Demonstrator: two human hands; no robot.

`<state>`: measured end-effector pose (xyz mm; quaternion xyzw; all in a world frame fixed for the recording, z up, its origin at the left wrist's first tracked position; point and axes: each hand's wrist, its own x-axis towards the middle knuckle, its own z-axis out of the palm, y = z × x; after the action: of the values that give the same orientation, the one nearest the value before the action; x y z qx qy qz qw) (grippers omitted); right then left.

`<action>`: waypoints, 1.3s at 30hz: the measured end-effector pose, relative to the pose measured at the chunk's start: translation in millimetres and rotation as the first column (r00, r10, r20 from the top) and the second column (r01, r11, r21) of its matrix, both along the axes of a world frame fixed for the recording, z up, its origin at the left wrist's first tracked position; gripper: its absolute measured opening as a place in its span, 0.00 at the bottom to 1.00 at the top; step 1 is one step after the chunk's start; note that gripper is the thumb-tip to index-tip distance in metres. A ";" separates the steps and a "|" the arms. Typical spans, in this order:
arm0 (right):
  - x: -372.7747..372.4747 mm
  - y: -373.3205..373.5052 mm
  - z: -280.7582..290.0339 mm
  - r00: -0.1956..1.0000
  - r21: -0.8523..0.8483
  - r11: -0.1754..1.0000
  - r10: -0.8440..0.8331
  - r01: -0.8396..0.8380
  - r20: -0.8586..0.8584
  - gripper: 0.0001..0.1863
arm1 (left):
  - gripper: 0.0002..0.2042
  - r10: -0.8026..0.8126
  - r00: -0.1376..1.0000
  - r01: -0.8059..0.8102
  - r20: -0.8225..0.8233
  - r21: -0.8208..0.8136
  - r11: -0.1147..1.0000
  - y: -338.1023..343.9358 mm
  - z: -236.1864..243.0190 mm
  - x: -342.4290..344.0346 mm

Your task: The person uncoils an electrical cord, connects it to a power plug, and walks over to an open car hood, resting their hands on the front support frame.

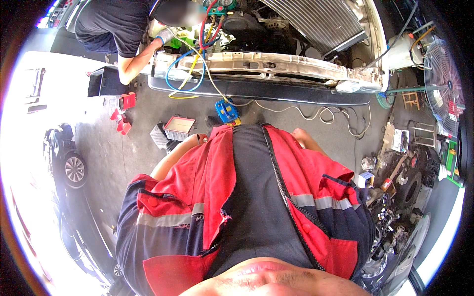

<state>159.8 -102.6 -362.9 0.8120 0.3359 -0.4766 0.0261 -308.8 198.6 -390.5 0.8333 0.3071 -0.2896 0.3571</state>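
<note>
My left hand (199, 139) is low beside my red and navy jacket (168, 202), partly hidden, so I cannot make out its fingers or any held item. My right hand (299, 135) is mostly behind the jacket on the other side, its fingers hidden. Beyond my body, a blue pump with a yellow base (227, 111) stands on the floor. Above it, red, yellow and blue hoses (186, 90) hang from a teal gauge manifold (219, 6) at an open engine bay, over a white front crossmember (291, 69) and black bumper (276, 92).
A co-worker (106, 27) leans over the bay, gloved hand (164, 36) by the hoses. Around me lie a pale cable (321, 112), air filter (178, 127) and red boxes (127, 100). A fan (439, 86), tyre (411, 190) and parts line the right; a dark car (74, 207) is left.
</note>
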 end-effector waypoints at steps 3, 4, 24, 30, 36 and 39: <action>3.4 -9.2 -9.9 1.000 0.046 0.999 0.008 -0.008 -0.001 0.21 | 0.21 0.016 0.999 -0.016 0.034 -0.005 1.000 6.3 46.6 34.2; 4.5 -8.5 -9.5 1.000 0.061 0.998 0.015 -0.014 -0.015 0.21 | 0.20 0.052 0.998 -0.051 0.044 -0.012 0.999 6.3 77.8 53.0; 18.8 -25.2 -78.1 0.983 0.158 0.974 0.148 -0.164 0.108 0.22 | 0.25 0.460 -0.019 0.888 0.888 -0.196 0.416 -74.0 531.5 236.1; 26.3 -33.8 -108.8 0.991 -0.077 0.993 0.078 -0.087 -0.111 0.23 | 0.23 0.537 0.018 0.903 0.843 -0.245 0.354 -91.6 531.5 244.5; 17.9 -32.9 -99.6 0.989 0.078 0.988 0.131 -0.136 0.064 0.23 | 0.21 0.556 0.021 0.894 0.831 -0.264 0.361 -92.3 526.4 246.7; 17.5 -24.5 -73.4 0.998 0.000 0.998 0.056 -0.056 0.019 0.23 | 0.20 0.540 0.014 0.884 0.841 -0.263 0.386 -87.7 524.4 245.2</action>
<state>177.3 -127.1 -436.3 0.8068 0.3584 -0.4678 0.0427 -63.6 110.9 133.9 0.4654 -0.3952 0.2014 0.7659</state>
